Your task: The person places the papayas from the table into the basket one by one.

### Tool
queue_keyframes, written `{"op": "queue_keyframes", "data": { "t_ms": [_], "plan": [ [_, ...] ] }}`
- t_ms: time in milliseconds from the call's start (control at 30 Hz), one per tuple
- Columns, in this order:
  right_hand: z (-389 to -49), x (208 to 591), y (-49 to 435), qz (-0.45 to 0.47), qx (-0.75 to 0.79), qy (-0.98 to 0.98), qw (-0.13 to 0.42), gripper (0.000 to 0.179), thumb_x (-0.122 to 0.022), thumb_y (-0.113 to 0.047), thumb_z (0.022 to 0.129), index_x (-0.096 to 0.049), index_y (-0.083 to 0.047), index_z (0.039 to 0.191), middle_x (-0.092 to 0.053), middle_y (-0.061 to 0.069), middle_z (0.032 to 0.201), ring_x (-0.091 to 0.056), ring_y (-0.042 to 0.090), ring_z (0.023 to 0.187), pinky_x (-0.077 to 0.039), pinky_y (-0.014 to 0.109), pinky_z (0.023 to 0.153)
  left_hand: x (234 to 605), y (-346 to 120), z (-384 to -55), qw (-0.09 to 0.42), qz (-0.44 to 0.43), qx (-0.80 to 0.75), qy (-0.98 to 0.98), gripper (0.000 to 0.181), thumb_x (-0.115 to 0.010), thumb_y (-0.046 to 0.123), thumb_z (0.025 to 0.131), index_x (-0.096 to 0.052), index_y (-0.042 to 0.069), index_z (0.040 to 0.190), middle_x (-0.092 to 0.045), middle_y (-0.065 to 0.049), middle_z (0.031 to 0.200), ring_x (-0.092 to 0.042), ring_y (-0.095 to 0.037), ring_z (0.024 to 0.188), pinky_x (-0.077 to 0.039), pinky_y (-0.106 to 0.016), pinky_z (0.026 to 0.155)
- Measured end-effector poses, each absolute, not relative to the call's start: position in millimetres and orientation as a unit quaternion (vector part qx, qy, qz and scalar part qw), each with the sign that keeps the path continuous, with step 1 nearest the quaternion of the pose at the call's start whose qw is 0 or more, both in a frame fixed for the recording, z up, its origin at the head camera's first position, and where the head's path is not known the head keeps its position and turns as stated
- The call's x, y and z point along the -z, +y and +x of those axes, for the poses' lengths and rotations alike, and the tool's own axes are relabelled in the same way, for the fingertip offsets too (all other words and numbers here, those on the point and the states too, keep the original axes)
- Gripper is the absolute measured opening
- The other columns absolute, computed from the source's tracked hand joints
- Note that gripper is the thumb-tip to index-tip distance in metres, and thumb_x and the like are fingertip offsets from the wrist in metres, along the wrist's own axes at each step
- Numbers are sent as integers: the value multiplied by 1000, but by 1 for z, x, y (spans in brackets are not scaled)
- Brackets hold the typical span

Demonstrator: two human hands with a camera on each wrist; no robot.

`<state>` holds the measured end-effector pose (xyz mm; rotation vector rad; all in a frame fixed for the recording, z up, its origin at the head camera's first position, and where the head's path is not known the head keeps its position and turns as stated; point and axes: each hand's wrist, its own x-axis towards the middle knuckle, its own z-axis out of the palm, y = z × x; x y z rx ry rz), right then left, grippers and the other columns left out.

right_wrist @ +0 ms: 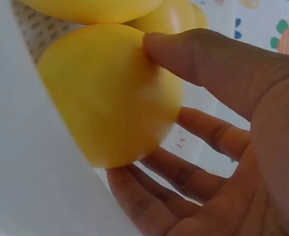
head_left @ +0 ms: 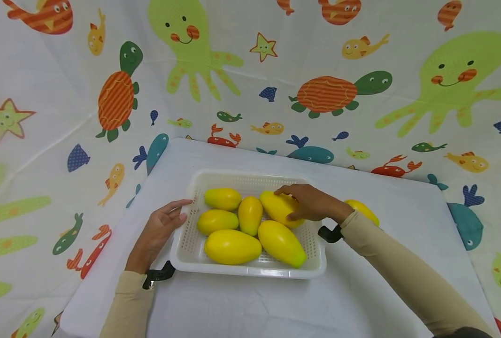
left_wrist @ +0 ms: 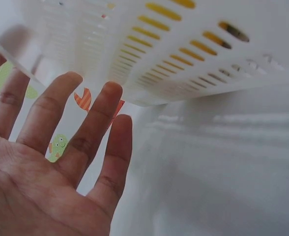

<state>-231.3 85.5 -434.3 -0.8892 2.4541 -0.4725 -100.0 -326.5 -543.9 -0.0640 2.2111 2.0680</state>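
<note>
A white perforated basket [head_left: 250, 271] on the table holds several smooth yellow mangoes, one of them a plump mango [head_left: 233, 247] at the front left. My right hand [head_left: 311, 202] is over the basket's right side and grips the mango [head_left: 275, 206] at the back right, thumb on one side and fingers on the other. In the right wrist view that mango [right_wrist: 105, 98] lies between the thumb and curled fingertips, inside the basket wall. My left hand [head_left: 159, 230] is at the basket's left side, holding nothing, its fingers [left_wrist: 117, 142] spread and loosely bent by the slotted wall.
Another yellow mango [head_left: 362, 211] lies on the white tabletop [head_left: 402, 234], right of the basket and partly behind my right forearm. A white curtain [head_left: 242, 70] printed with sea animals hangs behind and beside the table.
</note>
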Motion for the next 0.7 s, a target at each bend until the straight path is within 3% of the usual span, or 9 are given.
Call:
{"op": "queue_keyframes", "data": {
  "t_ms": [367, 700],
  "plan": [
    [-231, 438, 85, -350, 166, 895, 222, 68, -88, -16, 88, -56, -15, 148, -63, 11, 144, -60, 30, 128, -58, 48, 110, 544, -327, -100, 56, -21, -681, 730, 45, -58, 29, 111, -53, 21, 155, -49, -11, 166, -76, -18, 115, -66, -41, 91],
    [-227, 435, 97, -339, 236, 885, 214, 72, -88, -16, 88, -54, -15, 152, -57, 10, 154, -63, 35, 131, -58, 54, 109, 544, -326, -101, 60, -21, -678, 732, 45, -57, 29, 111, -52, 20, 155, -48, -14, 166, -76, -16, 114, -66, -39, 90]
  ]
}}
